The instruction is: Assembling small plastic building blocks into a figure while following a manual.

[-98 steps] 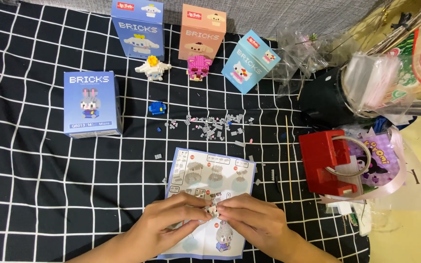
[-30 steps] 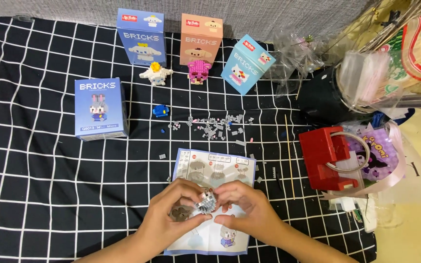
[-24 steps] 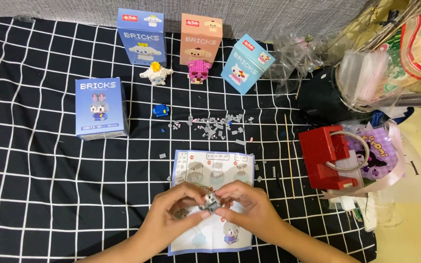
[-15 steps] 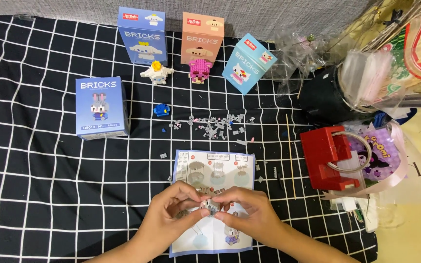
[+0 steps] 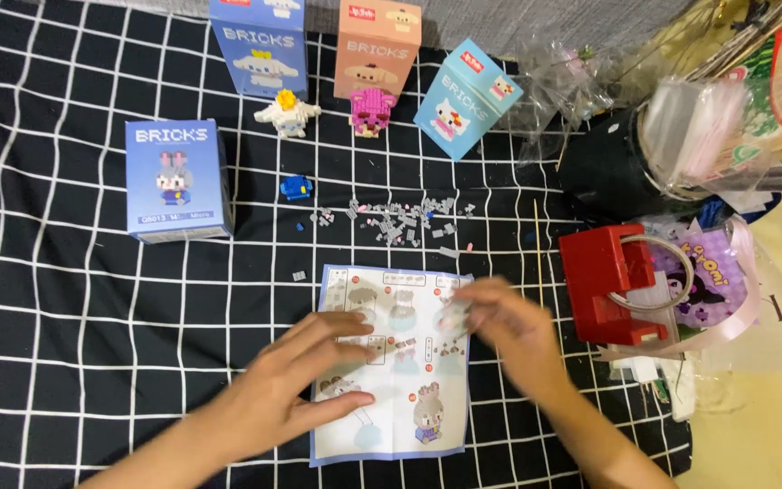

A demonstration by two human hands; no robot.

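My left hand point(image 5: 293, 378) lies flat with its fingers spread on a pale blue instruction sheet point(image 5: 406, 279) that rests on the black checked cloth. My right hand point(image 5: 510, 331) is blurred over the sheet's right edge. Its fingers are pinched on a small grey brick build point(image 5: 453, 313). A scatter of several loose grey and pink bricks point(image 5: 402, 221) lies just beyond the sheet. A small blue brick piece point(image 5: 296, 187) sits to their left.
Boxes stand at the back: a blue one point(image 5: 176, 178) on the left, then another blue point(image 5: 260, 45), a peach point(image 5: 377, 41) and a tilted light blue point(image 5: 466, 95). White point(image 5: 287, 113) and pink point(image 5: 371, 110) brick figures stand before them. A red box point(image 5: 601, 281) and plastic bags point(image 5: 699, 127) crowd the right.
My hands have come apart. The left one let go of the grey build and spread flat on the sheet, while the right one moved right and up with the build.
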